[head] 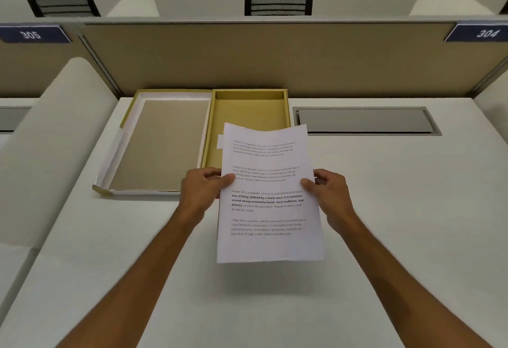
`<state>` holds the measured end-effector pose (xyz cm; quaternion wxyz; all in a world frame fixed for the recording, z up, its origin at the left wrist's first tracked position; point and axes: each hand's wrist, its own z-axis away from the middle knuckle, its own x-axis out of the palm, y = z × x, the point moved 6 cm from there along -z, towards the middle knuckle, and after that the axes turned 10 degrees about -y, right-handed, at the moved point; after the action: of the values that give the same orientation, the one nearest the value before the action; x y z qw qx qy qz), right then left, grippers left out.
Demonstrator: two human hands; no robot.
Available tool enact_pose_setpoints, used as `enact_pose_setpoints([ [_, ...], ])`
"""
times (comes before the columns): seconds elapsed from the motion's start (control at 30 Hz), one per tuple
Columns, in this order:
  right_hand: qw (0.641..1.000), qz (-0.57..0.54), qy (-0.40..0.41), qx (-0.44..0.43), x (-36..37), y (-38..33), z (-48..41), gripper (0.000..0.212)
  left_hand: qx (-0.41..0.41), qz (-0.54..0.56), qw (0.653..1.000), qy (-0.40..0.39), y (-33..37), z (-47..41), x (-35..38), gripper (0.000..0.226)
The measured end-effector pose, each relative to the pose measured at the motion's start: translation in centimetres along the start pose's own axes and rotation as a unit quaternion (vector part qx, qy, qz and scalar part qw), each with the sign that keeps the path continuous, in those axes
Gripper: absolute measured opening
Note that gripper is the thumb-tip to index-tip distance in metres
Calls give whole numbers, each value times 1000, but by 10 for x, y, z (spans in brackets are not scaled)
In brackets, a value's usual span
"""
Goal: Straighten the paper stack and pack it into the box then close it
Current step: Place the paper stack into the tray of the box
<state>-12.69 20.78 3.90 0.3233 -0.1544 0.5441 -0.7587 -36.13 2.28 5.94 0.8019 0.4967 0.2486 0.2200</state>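
A white paper stack [268, 210] with printed paragraphs hangs above the desk, its top edge curling over the box. My left hand [202, 189] grips its left edge and my right hand [328, 191] grips its right edge, thumbs on the printed face. The yellow box [247, 111] lies open behind the stack, its tray bare and partly hidden by the paper. Its hinged lid [162, 141], white-rimmed with a tan inner panel, lies flat to the left of the tray.
The white desk [398, 210] ends at a tan partition [275, 56] behind the box. A grey cable hatch [365, 120] sits flush at the right rear. A white curved divider [55, 141] rises on the left. Black chairs stand beyond the partition.
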Motion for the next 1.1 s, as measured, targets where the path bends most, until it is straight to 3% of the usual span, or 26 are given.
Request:
enact_pose_setpoints([
  [0.2,997,55,54,-20,18,-54,-68,11,-16,1,1000,-11,42,-84,-27,36],
  [0.3,994,86,59,-17,27,-70,-111,14,-43,-27,999,-5,52,-129,-32,25],
  [0.63,971,231,50,25,55,-57,-227,11,-88,-185,979,25,36,-236,-28,28],
  [0.9,960,266,63,57,62,-33,-257,12,-80,-331,940,21,24,-267,-22,35],
  [1.1,942,320,67,83,66,-35,-257,26,-56,-436,897,38,29,-265,-13,32],
])
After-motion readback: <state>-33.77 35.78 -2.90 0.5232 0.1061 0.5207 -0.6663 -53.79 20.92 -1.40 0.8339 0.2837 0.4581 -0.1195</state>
